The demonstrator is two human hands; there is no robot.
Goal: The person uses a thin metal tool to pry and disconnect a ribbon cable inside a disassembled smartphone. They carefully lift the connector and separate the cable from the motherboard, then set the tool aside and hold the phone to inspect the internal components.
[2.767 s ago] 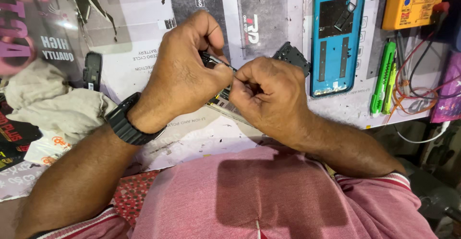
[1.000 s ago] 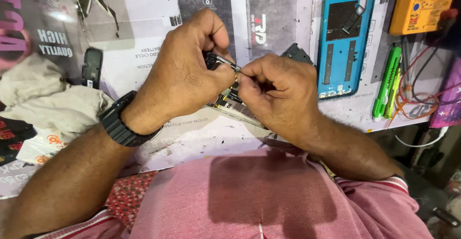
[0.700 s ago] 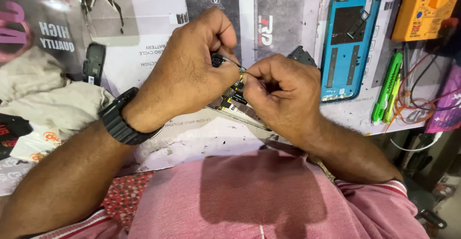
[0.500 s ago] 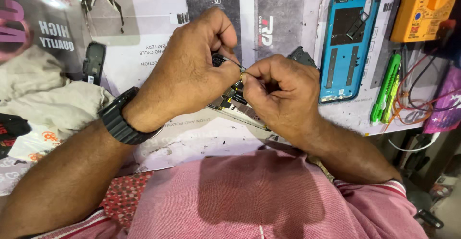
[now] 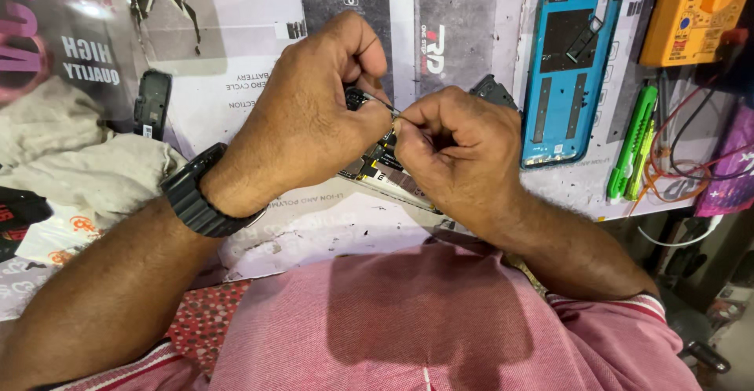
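My left hand (image 5: 318, 112) and my right hand (image 5: 455, 144) meet over an opened phone (image 5: 377, 173) that lies on the paper-covered bench (image 5: 259, 69). The phone's circuit board shows between and under the hands. My left hand, with a black watch (image 5: 195, 199) on its wrist, pinches a thin metal tool (image 5: 375, 100) whose tip points at my right fingers. My right fingers are closed tight on something very small at that tip; I cannot tell what it is. Most of the phone is hidden by both hands.
A blue phone back cover (image 5: 569, 73) lies to the right. Further right are an orange multimeter (image 5: 691, 14), a green tool (image 5: 632, 144) and tangled wires (image 5: 683, 163). A small black part (image 5: 151, 104) and crumpled cloth (image 5: 71, 167) lie at the left.
Both hands have stayed over the phone, with the right fingers working closer to the tool tip. The view has shifted slightly.
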